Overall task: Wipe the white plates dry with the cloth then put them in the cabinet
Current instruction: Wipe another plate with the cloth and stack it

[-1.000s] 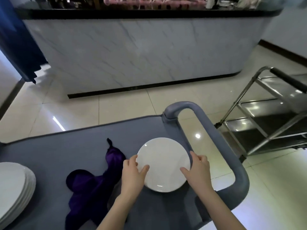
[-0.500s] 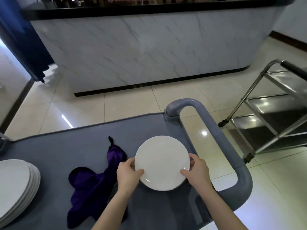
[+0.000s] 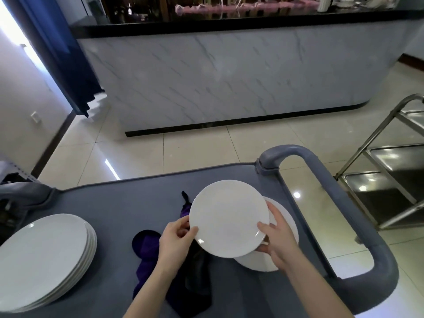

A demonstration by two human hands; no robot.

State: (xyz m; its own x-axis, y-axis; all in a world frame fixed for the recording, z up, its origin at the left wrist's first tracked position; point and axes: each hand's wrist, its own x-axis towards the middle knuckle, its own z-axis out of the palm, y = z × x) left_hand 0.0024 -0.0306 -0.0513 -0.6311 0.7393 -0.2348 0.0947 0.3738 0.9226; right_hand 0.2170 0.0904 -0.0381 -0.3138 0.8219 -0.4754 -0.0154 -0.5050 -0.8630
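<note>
1. Left hand point(image 3: 176, 239): the thumb point(image 3: 193, 231) lies on top of the white plate point(image 3: 229, 218) at its left rim. The other fingers are curled under the edge, so the hand pinches the rim.
2. Right hand point(image 3: 278, 236): the thumb lies flat on the near right rim of the same plate and the fingers are curled beneath it. The hand grips the plate from that side.
3. Held plate: round, plain white and glossy, with small glints of light on the near rim. It is raised clear of the cart and tilted slightly. No water is visible on it from this view.
4. Second white plate point(image 3: 259, 263): it lies flat on the cart top under the held plate and the right hand. Only part of it shows, offset toward the right.
5. Purple cloth point(image 3: 148, 253): it is crumpled on the cart top below the left wrist. Neither hand holds it.
6. Stack of larger white plates point(image 3: 46, 260): it stands at the cart's left end, well apart from the hands.
7. Grey cart point(image 3: 114, 203): its looped handle point(image 3: 351, 214) is on the right.
8. Beyond the cart are a steel trolley point(image 3: 390, 180) and a marble-fronted counter point(image 3: 229, 76).
</note>
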